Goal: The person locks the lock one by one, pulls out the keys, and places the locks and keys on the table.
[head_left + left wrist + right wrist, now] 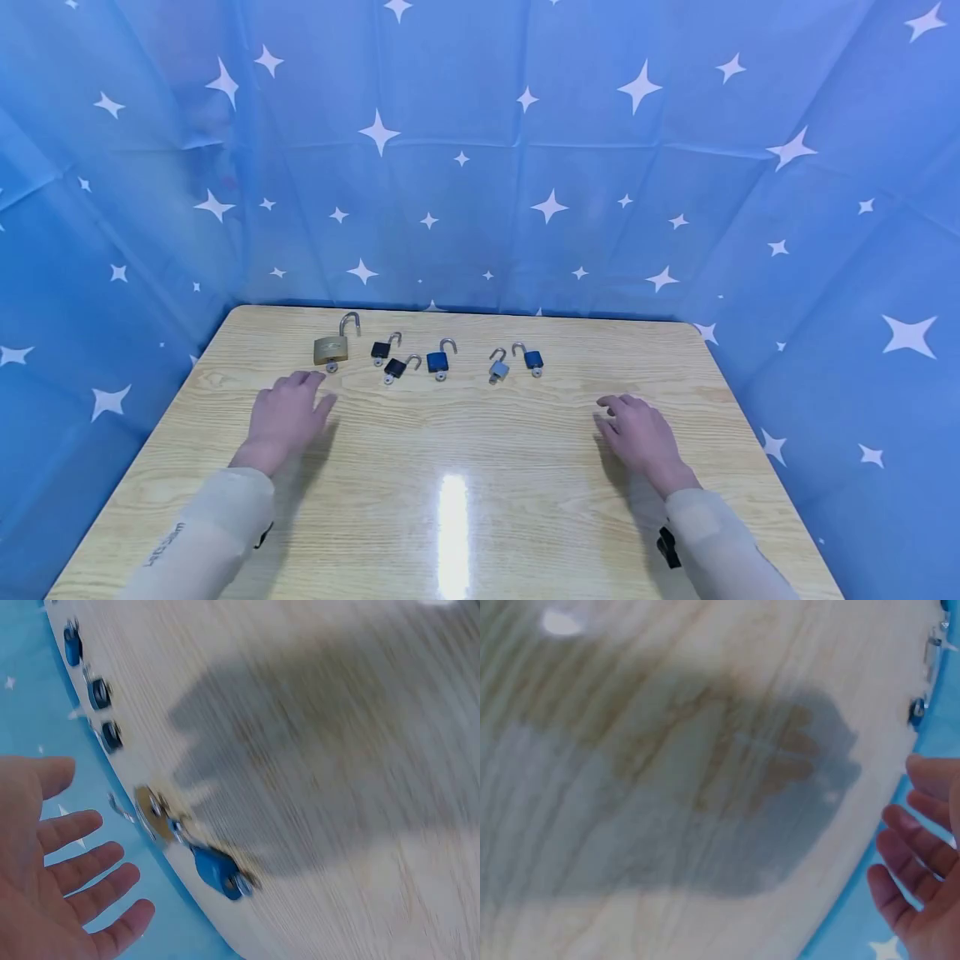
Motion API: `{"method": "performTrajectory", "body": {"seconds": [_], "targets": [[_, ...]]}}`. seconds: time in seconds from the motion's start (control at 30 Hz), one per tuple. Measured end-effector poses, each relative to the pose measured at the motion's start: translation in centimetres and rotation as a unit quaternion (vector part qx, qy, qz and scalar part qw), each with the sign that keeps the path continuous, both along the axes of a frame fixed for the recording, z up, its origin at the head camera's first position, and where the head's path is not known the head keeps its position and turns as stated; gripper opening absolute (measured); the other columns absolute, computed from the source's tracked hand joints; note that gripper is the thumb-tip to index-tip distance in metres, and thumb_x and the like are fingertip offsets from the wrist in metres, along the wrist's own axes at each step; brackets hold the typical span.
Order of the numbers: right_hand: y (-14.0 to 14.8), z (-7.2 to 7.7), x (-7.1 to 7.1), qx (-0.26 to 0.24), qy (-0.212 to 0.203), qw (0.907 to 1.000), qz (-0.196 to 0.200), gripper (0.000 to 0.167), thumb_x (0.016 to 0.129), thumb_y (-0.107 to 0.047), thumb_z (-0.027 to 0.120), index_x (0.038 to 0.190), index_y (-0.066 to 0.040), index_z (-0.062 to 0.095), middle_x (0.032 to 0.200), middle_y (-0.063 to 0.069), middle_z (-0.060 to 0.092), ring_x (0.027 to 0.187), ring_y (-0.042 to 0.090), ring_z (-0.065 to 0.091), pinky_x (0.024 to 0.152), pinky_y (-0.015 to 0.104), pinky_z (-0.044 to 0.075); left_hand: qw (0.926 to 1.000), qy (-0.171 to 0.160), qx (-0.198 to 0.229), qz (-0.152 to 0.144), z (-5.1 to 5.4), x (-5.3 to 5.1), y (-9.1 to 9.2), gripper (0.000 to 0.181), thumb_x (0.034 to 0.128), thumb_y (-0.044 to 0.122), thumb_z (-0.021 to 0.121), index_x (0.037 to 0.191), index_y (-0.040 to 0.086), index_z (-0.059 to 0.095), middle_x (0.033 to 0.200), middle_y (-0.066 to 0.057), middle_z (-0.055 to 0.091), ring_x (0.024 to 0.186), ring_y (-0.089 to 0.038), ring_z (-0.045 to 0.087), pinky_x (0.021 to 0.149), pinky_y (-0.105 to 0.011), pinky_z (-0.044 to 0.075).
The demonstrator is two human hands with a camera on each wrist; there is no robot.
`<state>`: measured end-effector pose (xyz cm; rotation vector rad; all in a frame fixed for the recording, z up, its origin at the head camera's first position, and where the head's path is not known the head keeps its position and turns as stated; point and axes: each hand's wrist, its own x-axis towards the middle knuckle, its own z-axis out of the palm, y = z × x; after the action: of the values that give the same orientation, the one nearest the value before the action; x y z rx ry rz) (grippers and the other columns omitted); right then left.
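Over the table's left side, my left hand [287, 417] hangs with spread fingers, holding nothing, just in front of a brass padlock [331, 349]. In the left wrist view a blue padlock [217, 873] lies beside the brass one [152, 814]; the hand [67, 885] hides it in the head view. Rightward lie two black padlocks [380, 350] [395, 367], a blue one [438, 362], a light blue one [498, 370] and another blue one [533, 360], shackles open. My right hand [645, 435], empty with loosely bent fingers, is over the right side, also seen in the right wrist view [930, 862].
The padlocks lie toward the back edge of the wooden table [555, 467]. Behind and beside it hangs a blue curtain [480, 192] with white stars. A bright reflection shows on the front middle of the tabletop.
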<state>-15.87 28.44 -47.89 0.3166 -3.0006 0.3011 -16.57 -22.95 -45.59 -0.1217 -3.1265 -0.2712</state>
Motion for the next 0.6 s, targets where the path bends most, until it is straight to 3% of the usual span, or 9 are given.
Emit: {"method": "performTrajectory", "body": {"seconds": [0.23, 0.43, 0.6], "targets": [[-1.2, 0.6, -0.9, -0.011, -0.061, 0.9981, -0.001, 0.028, 0.092, -0.023, 0.067, 0.116, -0.009, 0.067, 0.101, 0.010, 0.070, 0.089, 0.025, 0.067, 0.072, 0.045, 0.054, 0.9997, -0.008, 0.006, 0.024, 0.3, -0.6, -2.5, 0.049, 0.0972, 0.026, 0.054, 0.137, -0.001, 0.046, 0.125, -0.032, 0.056, 0.104, -0.049, 0.058, 0.078, -0.060, 0.048], [-2.8, 0.4, -1.4, -0.012, -0.055, 0.9983, 0.013, 0.025, 0.091, -0.024, 0.068, 0.113, -0.011, 0.069, 0.098, 0.006, 0.071, 0.087, 0.021, 0.067, 0.072, 0.041, 0.055, 0.9974, -0.038, 0.014, 0.060, -0.4, -1.2, -3.7, 0.052, 0.0965, 0.022, 0.055, 0.140, -0.004, 0.041, 0.126, -0.035, 0.054, 0.105, -0.051, 0.056, 0.078, -0.059, 0.049], [-4.1, 0.3, -1.6, -0.013, -0.054, 0.9983, 0.019, 0.023, 0.091, -0.024, 0.068, 0.112, -0.013, 0.069, 0.097, 0.004, 0.071, 0.085, 0.019, 0.066, 0.069, 0.038, 0.054, 0.9953, -0.050, 0.012, 0.082, -1.6, -1.8, -4.1, 0.052, 0.0978, 0.024, 0.051, 0.139, -0.006, 0.040, 0.129, -0.036, 0.050, 0.111, -0.053, 0.052, 0.083, -0.062, 0.046]]}}
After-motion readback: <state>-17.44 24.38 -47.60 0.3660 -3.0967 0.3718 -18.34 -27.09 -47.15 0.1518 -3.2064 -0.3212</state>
